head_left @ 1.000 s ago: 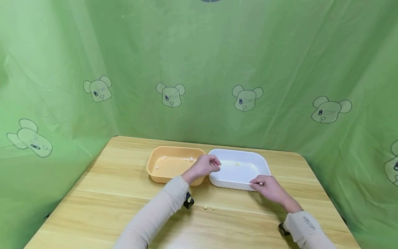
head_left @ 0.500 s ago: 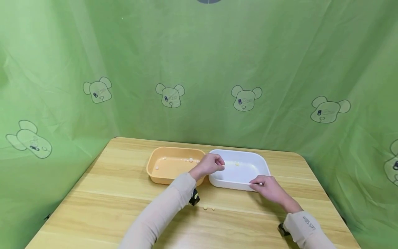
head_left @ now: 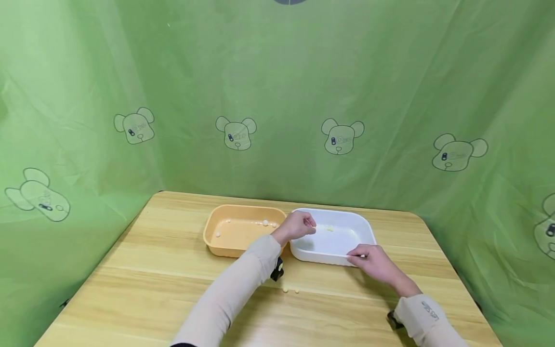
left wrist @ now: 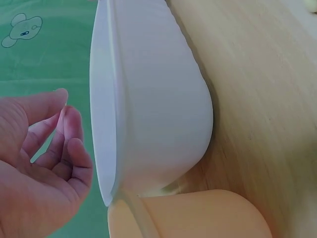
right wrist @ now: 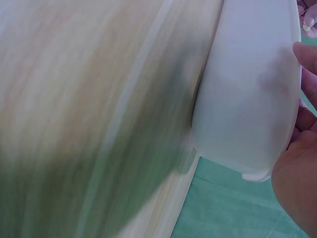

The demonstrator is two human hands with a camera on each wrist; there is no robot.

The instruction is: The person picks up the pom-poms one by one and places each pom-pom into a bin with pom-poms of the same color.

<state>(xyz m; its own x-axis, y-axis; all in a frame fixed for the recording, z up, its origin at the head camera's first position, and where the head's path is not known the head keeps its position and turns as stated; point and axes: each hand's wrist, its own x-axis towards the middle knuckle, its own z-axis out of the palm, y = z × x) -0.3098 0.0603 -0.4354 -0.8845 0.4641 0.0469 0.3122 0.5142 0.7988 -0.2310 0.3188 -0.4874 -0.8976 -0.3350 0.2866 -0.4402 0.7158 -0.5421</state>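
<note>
in our left hand (head_left: 297, 225), the thumb and forefinger meet in a narrow pinch on a small pale yellow pellet (right wrist: 307, 28); the right wrist view shows it at the fingertips. that hand hangs above the left part of the white basin (head_left: 321, 258), clear of its rim. our right hand (head_left: 375, 260) holds the near rim of the same basin toward its right corner, thumb on the outside, the fingers partly hidden behind the wall.

inside the white basin, a few yellow pellets (head_left: 330, 229) lie together near the middle of the floor. just left of the white basin stands the orange basin (head_left: 223, 251), the two rims touching in our left wrist view; several whitish balls (head_left: 265, 223) are spread on its floor. nearer to us than the white basin, two loose pellets (head_left: 285, 290) lie on the wooden table (head_left: 130, 289). beyond the white basin hangs the green cloth (head_left: 282, 168).

we judge the step in hand to be placing the pinched pellet in the white basin. the next move calls for lowering our left fingertips beside the grouped pellets and parting them gently, since a small round piece could roll, while our right hand steadies the rim.
</note>
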